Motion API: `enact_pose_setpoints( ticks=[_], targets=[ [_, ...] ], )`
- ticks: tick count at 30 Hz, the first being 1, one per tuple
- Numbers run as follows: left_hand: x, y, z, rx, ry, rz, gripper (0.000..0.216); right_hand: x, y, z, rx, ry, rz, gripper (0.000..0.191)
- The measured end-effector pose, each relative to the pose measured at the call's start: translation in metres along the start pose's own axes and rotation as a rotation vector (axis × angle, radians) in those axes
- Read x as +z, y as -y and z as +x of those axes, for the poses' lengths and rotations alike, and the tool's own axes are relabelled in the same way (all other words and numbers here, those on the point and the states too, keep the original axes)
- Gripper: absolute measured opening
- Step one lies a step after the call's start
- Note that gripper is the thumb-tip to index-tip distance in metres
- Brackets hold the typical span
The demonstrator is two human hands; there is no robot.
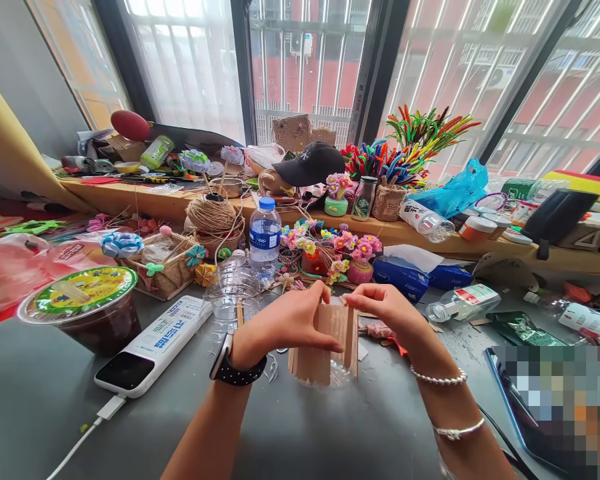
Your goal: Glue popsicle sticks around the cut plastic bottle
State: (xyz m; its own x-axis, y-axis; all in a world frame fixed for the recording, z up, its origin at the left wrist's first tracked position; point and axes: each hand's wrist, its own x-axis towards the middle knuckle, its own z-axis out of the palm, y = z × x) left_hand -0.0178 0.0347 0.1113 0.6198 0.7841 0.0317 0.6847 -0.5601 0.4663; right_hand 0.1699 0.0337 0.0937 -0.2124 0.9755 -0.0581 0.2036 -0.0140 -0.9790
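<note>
In the middle of the head view stands a craft of flat wooden sticks (pixel 314 363), set upright side by side around a clear plastic base that looks like a cut bottle. My left hand (pixel 293 323), with a dark dotted watch band at its wrist, grips the craft, thumb across the front and fingers over the top edge. At the upper right rim my right hand (pixel 380 305) pinches the top of a wooden stick (pixel 351 340). Clear plastic shows in the gap between the sticks at the front. Just behind my left wrist a clear empty plastic bottle (pixel 233 287) lies.
A sealed drink cup (pixel 100 330) and a white power bank (pixel 130 373) with its cable occupy the left. At the right are a tablet (pixel 510 393) and plastic bottles (pixel 467 303). A water bottle (pixel 265 243), twine (pixel 213 220) and fluffy flowers (pixel 360 250) line the back.
</note>
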Motion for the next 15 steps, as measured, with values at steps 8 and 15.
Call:
enact_pose_setpoints(
  ticks=[8,15],
  targets=[
    [-0.004,-0.021,-0.019,0.14,0.273,0.193,0.011,-0.046,0.002,-0.013,-0.058,-0.201,0.053,0.032],
    [-0.002,-0.032,-0.03,0.139,0.333,0.2,0.005,-0.049,0.003,-0.015,-0.047,-0.218,-0.045,0.031]
  ],
)
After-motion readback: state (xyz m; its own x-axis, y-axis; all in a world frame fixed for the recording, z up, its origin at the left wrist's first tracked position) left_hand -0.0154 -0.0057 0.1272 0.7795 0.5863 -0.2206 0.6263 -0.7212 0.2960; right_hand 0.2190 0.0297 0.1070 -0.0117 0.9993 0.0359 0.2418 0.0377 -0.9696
